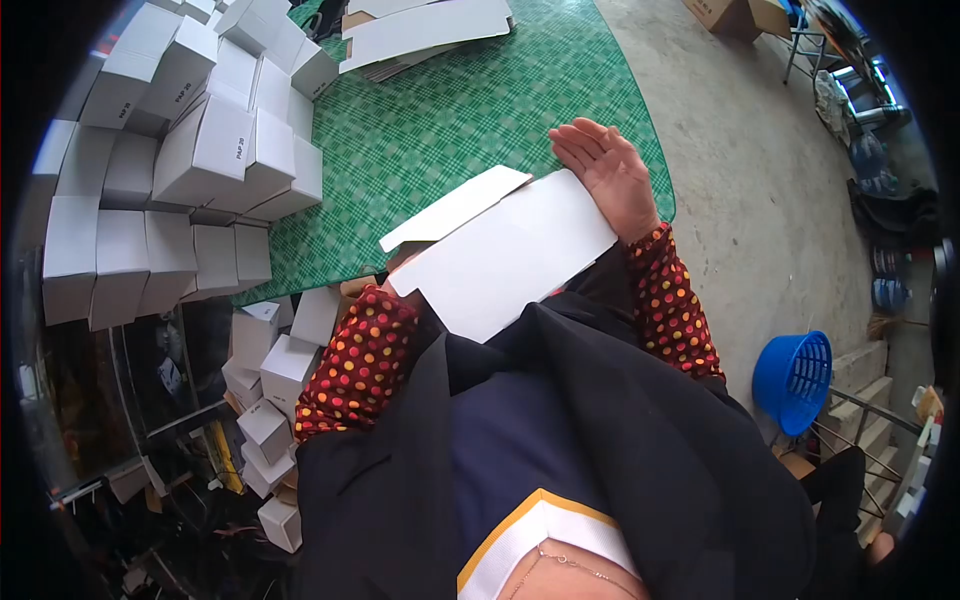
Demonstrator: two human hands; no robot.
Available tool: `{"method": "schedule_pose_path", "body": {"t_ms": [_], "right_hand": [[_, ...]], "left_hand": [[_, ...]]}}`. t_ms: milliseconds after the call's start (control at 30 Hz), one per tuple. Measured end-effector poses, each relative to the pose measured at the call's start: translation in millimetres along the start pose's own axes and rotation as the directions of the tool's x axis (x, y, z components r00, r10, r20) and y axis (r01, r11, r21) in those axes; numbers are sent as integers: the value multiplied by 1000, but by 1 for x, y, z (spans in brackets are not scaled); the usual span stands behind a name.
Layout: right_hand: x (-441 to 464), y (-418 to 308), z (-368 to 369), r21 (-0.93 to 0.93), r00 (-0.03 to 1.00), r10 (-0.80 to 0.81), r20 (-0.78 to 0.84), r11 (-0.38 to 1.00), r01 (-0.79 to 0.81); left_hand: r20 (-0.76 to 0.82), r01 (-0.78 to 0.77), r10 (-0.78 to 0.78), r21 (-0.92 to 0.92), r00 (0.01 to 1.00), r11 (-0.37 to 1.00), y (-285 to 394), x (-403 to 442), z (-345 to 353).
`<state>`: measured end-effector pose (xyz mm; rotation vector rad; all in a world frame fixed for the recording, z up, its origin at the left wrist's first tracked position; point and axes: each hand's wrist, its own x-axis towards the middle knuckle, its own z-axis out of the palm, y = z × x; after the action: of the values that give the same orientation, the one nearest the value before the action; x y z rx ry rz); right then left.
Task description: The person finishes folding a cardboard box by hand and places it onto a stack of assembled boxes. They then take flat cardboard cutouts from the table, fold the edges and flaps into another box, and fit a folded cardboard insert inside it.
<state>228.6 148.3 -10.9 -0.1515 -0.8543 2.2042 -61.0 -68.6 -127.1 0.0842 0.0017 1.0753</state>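
Note:
A long white cardboard box point(515, 240), with a raised flap point(455, 210) along its far side, lies slanted over my lap at the table's near edge. My left hand point(397, 268) is at the box's left end and holds it there; most of its fingers are hidden behind the cardboard. At the other end, my right hand point(618, 182) rests its palm edge by the box's corner. Its fingers are stretched out flat, pointing away from me, with nothing in them.
White boxes point(205, 150) are stacked on the left, and more small boxes point(285, 365) sit lower beside the table. Flat white cardboard blanks point(430, 35) lie at the far side of the green checked tablecloth point(440, 120). A blue basket point(790, 380) stands on the right.

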Motion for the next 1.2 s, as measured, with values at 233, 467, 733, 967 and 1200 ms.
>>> {"method": "schedule_pose_path", "body": {"t_ms": [233, 467, 733, 967, 1200], "right_hand": [[-7, -1, 6, 94, 991, 17, -131, 996, -5], [-7, 9, 17, -363, 997, -70, -29, 930, 55], [-18, 12, 44, -755, 996, -32, -85, 654, -43], [-23, 45, 85, -630, 996, -42, -80, 776, -18], [-34, 55, 95, -543, 994, 63, -86, 834, -100]], "left_hand": [[134, 3, -3, 5, 991, 1000, 27, 40, 120], [178, -453, 418, 414, 891, 790, -23, 83, 148], [128, -449, 435, 389, 891, 805, -24, 94, 105], [-214, -447, 645, 564, 734, 695, -1, 66, 18], [-166, -441, 486, 244, 858, 863, -2, 57, 41]]}}
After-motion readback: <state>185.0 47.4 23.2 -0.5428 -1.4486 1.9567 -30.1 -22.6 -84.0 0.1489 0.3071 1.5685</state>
